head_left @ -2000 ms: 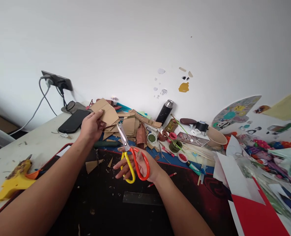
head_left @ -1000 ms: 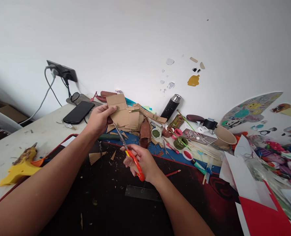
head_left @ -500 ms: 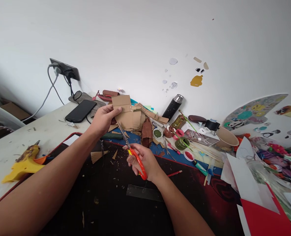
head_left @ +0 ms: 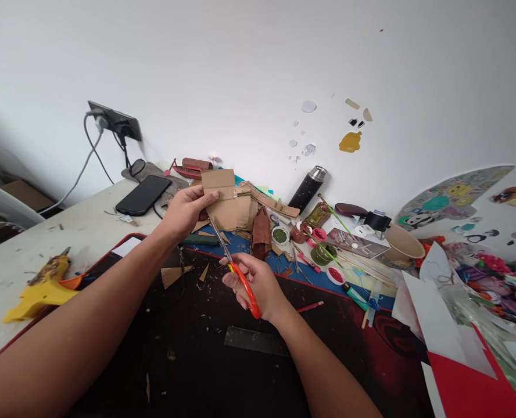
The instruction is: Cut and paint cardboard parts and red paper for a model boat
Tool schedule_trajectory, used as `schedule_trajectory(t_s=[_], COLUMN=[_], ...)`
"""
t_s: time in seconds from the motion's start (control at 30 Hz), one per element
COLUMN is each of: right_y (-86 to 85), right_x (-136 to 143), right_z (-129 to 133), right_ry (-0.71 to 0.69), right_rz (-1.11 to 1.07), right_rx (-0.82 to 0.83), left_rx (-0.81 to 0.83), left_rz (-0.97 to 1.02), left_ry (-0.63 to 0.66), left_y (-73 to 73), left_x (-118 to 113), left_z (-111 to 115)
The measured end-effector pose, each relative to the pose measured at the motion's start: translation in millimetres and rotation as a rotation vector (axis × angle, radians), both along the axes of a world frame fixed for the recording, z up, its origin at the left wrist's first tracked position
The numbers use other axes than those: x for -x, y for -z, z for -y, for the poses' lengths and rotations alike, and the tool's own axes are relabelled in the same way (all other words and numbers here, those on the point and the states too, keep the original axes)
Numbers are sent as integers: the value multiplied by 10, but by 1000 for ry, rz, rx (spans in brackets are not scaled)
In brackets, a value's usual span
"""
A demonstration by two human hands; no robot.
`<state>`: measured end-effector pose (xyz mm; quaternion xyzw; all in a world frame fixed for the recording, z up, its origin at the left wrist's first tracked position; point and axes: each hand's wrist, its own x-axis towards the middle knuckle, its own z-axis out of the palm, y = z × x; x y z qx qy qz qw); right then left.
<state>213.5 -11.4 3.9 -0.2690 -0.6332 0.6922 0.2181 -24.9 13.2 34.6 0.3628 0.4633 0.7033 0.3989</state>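
My left hand [head_left: 187,210] is closed on a piece of brown cardboard [head_left: 219,181], thumb on its face and fingers behind. The cardboard has a crease across it and a shiny strip at its right edge. My right hand [head_left: 258,286] grips scissors [head_left: 248,293] with red and yellow handles. Their blades point up and left, with the tips near the cardboard's lower edge, just under my left hand; whether they touch it I cannot tell. Behind it lie more cardboard pieces [head_left: 244,212]. A brown painted cardboard form [head_left: 261,233] stands to the right.
A yellow glue gun [head_left: 42,290] and a phone [head_left: 143,195] lie at the left. Paint pots [head_left: 323,253], a black flask [head_left: 307,190] and brushes crowd the back right. A clear ruler [head_left: 254,341] and cardboard scraps [head_left: 175,277] lie on the dark mat [head_left: 197,371].
The cardboard has shifted slightly right and seems a little turned in my left hand. The scissors' handles look closer together, with less of the yellow one showing.
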Motion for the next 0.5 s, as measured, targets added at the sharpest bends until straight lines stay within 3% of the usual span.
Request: schedule_trajectory(t_s=[0.5], right_y=[14], right_x=[5], right_z=[12], right_ry=[104], right_rz=[171], right_rx=[-107], left_rx=[-6], left_rz=[-42], left_ry=[-4], left_y=[74], left_x=[23], left_z=[-43])
